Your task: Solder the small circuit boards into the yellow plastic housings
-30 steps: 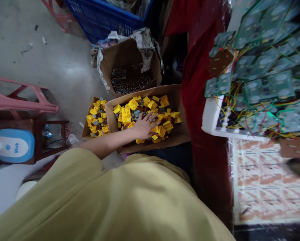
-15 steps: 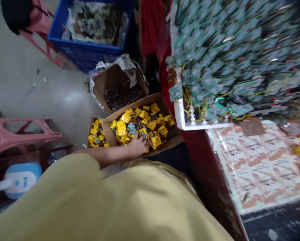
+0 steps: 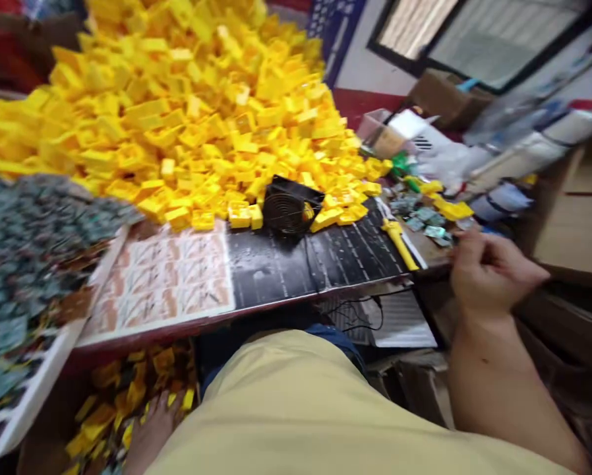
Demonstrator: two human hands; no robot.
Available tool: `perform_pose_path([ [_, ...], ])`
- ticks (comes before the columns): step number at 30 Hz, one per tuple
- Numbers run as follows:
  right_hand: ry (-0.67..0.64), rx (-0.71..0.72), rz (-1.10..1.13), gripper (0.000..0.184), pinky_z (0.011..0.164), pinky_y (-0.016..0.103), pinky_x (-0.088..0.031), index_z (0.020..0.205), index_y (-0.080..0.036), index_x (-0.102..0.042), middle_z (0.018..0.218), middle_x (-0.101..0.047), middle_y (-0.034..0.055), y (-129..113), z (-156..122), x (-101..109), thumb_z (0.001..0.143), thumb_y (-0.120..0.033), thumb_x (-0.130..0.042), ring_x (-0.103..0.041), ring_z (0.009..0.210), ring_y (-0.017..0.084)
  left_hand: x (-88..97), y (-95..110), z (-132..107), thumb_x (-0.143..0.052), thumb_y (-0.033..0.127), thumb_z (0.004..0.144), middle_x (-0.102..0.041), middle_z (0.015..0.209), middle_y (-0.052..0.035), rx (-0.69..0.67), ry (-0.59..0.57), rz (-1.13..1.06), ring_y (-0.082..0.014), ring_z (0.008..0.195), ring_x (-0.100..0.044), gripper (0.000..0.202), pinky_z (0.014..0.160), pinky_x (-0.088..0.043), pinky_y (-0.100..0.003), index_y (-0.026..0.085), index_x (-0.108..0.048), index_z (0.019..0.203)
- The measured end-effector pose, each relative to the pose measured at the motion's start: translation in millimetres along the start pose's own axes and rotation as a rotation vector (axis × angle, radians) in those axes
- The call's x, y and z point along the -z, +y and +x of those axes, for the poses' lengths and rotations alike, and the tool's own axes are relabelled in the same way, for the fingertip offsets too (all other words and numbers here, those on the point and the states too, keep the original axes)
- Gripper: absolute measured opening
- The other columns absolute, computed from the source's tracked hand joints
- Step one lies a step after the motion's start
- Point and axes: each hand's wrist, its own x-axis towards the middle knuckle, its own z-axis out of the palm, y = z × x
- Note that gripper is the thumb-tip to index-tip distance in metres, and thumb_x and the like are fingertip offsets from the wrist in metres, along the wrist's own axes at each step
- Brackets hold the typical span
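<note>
My left hand (image 3: pixel 156 422) reaches low at the left into a cardboard box of yellow plastic housings (image 3: pixel 98 422). Its fingers look spread over the pieces, partly blurred, and I make out nothing gripped. My right hand (image 3: pixel 491 270) is raised at the right, beside the corner of the workbench, with its fingers curled closed. Whatever may be inside those fingers is hidden. Near this hand lie small circuit boards (image 3: pixel 437 232) and a soldering iron with a yellow handle (image 3: pixel 399 244).
A big heap of yellow housings (image 3: pixel 202 125) covers the back of the bench. In front stands a small black fan (image 3: pixel 289 208) on a dark mat (image 3: pixel 266 267). A white foam tray (image 3: pixel 53 376) piled with circuit boards is at the left. Cardboard boxes (image 3: pixel 587 198) stand at the right.
My view has swung right and up from the floor boxes to the bench. The left hand is still in the box, its fingers more spread. My right hand has come into view.
</note>
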Motion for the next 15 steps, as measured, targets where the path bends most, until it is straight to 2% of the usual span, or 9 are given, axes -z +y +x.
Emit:
perform_pose_path([
  [2, -0.109, -0.082, -0.054, 0.024, 0.077, 0.032, -0.054, 0.101, -0.016, -0.061, 0.095, -0.062, 0.0033, 19.3, -3.3, -13.0, 0.096, -0.039, -0.053, -0.060, 0.082, 0.013, -8.0, 5.7, 3.3, -0.030, 0.028, 0.089, -0.070, 0.118, -0.0080, 0.054, 0.010, 0.151, -0.0376, 0.113, -0.064, 0.048, 0.083, -0.054, -0.063, 0.028, -0.073, 0.110],
  [4, -0.251, -0.106, -0.078, 0.027, 0.080, 0.034, -0.055, 0.106, -0.017, -0.061, 0.102, -0.063, 0.0048, 26.7, -5.8, -34.0, 0.094, -0.040, -0.056, -0.061, 0.088, 0.014, -14.8, 14.1, 11.3, -0.029, 0.028, 0.088, -0.069, 0.120, -0.0066, 0.094, 0.042, 0.278, -0.0328, 0.115, -0.063, 0.049, 0.091, -0.053, -0.057, 0.028, -0.072, 0.113],
  [6, -0.354, -0.127, -0.113, 0.034, 0.084, 0.039, -0.054, 0.113, -0.016, -0.059, 0.111, -0.061, 0.0071, 29.7, -6.4, -57.4, 0.093, -0.043, -0.058, -0.060, 0.097, 0.018, -12.2, 25.2, 22.9, -0.027, 0.030, 0.090, -0.070, 0.117, -0.0060, 0.044, 0.084, 0.243, -0.0270, 0.112, -0.066, 0.051, 0.094, -0.055, -0.046, 0.026, -0.071, 0.116],
  [7, -0.397, -0.136, -0.126, 0.036, 0.086, 0.041, -0.054, 0.114, -0.016, -0.058, 0.113, -0.060, 0.0076, 31.4, -5.9, -68.3, 0.093, -0.044, -0.058, -0.060, 0.099, 0.019, -5.1, 32.9, 28.6, -0.027, 0.032, 0.091, -0.071, 0.116, -0.0075, -0.013, 0.109, 0.165, -0.0257, 0.109, -0.068, 0.051, 0.093, -0.056, -0.041, 0.023, -0.071, 0.117],
  [9, -0.467, -0.149, -0.136, 0.035, 0.086, 0.041, -0.054, 0.113, -0.016, -0.058, 0.113, -0.060, 0.0076, 37.0, -4.7, -85.2, 0.093, -0.044, -0.058, -0.060, 0.099, 0.019, 21.6, 55.4, 36.8, -0.031, 0.035, 0.092, -0.072, 0.114, -0.0089, -0.130, 0.167, -0.019, -0.0234, 0.103, -0.071, 0.049, 0.090, -0.058, -0.034, 0.020, -0.072, 0.114],
  [11, -0.497, -0.154, -0.126, 0.033, 0.084, 0.039, -0.054, 0.111, -0.015, -0.059, 0.109, -0.061, 0.0066, 43.4, -5.9, -92.3, 0.093, -0.043, -0.058, -0.060, 0.095, 0.018, 61.0, 88.8, 40.8, -0.039, 0.038, 0.091, -0.074, 0.109, -0.0059, -0.232, 0.237, -0.150, -0.0212, 0.099, -0.072, 0.042, 0.088, -0.058, -0.030, 0.022, -0.073, 0.108],
  [13, -0.473, -0.148, -0.097, 0.030, 0.080, 0.037, -0.054, 0.108, -0.015, -0.059, 0.104, -0.062, 0.0058, 46.9, -12.3, -87.8, 0.094, -0.040, -0.056, -0.061, 0.090, 0.016, 103.4, 130.5, 45.0, -0.043, 0.037, 0.092, -0.075, 0.106, -0.0043, -0.341, 0.251, -0.269, -0.0173, 0.094, -0.073, 0.035, 0.086, -0.058, -0.025, 0.022, -0.073, 0.106],
  [15, -0.400, -0.124, -0.046, 0.027, 0.073, 0.033, -0.053, 0.105, -0.013, -0.060, 0.098, -0.063, 0.0064, 45.3, -24.3, -73.2, 0.096, -0.037, -0.053, -0.061, 0.084, 0.016, 138.8, 175.5, 55.3, -0.044, 0.032, 0.093, -0.076, 0.099, -0.0048, -0.440, 0.248, -0.368, -0.0150, 0.089, -0.073, 0.032, 0.082, -0.058, -0.023, 0.019, -0.072, 0.102],
])
